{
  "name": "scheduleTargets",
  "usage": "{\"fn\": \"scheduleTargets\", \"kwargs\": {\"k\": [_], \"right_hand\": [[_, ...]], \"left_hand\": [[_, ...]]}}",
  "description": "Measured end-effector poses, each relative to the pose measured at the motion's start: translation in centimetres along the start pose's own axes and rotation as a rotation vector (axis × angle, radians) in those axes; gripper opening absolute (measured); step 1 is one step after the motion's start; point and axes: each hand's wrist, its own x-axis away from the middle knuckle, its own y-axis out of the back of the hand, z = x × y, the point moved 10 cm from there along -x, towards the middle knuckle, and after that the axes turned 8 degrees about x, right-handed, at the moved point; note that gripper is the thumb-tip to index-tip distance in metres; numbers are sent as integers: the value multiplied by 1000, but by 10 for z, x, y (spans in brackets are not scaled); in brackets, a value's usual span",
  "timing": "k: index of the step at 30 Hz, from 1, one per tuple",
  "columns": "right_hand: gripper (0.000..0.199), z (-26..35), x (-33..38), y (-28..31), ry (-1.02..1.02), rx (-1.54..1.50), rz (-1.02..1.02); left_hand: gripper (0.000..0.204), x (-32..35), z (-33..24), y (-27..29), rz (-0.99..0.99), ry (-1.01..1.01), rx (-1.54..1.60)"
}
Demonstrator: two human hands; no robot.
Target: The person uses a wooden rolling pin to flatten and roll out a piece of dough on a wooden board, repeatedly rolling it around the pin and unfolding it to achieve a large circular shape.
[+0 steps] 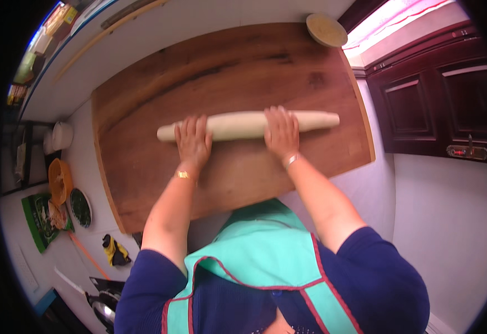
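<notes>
A long pale roll (235, 126), smooth and tapering toward both ends, lies crosswise on a large brown wooden board (232, 175). It looks like dough; whether a rolling pin is inside cannot be seen. My left hand (194, 140) presses flat on the roll near its left end, fingers stretched out over the top. Right of the roll's middle rests my right hand (282, 132), also flat, with the fingers extended and slightly blurred. Both arms are nearly straight, and the roll's two tips stick out past the hands.
A round shallow yellowish bowl (326, 30) sits at the board's far right corner. Beyond the right edge stands a dark red door (438, 100). To the left are an orange basket (59, 183), a green bag (36, 222) and an oval dish of dark green stuff (80, 207).
</notes>
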Motion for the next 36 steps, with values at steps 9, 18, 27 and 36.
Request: {"fn": "scheduleTargets", "kwargs": {"k": [9, 18, 27, 36], "right_hand": [[25, -47, -83, -94, -41, 71, 481], [23, -94, -127, -228, -171, -7, 798], [31, -99, -173, -277, -19, 3, 540], [20, -44, 30, -36, -65, -33, 522]], "left_hand": [[35, -95, 39, -22, -60, -43, 66], [23, -194, 102, -114, 400, 254, -51], [26, -243, 96, -106, 79, 108, -75], [15, 3, -1, -10, 191, 28, 152]]}}
